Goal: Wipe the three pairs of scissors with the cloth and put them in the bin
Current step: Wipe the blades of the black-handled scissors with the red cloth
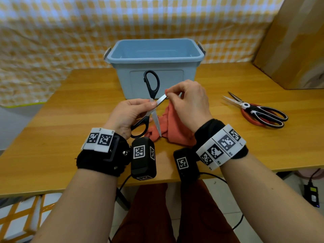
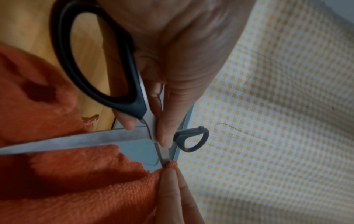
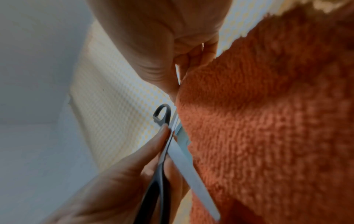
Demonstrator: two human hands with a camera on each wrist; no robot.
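Black scissors [image 1: 152, 100] splayed open above table's [image 1: 70, 120] front middle, left hand [image 1: 128, 114] pinching pivot, right hand [image 1: 186, 102] pinching limp cloth [image 1: 172, 127] round blade: stiff, light, sharp-edged, likely safest held at pivot or handles.

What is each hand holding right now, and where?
Left hand pinches the open black scissors at the pivot. Right hand pinches the orange cloth around one blade's tip.
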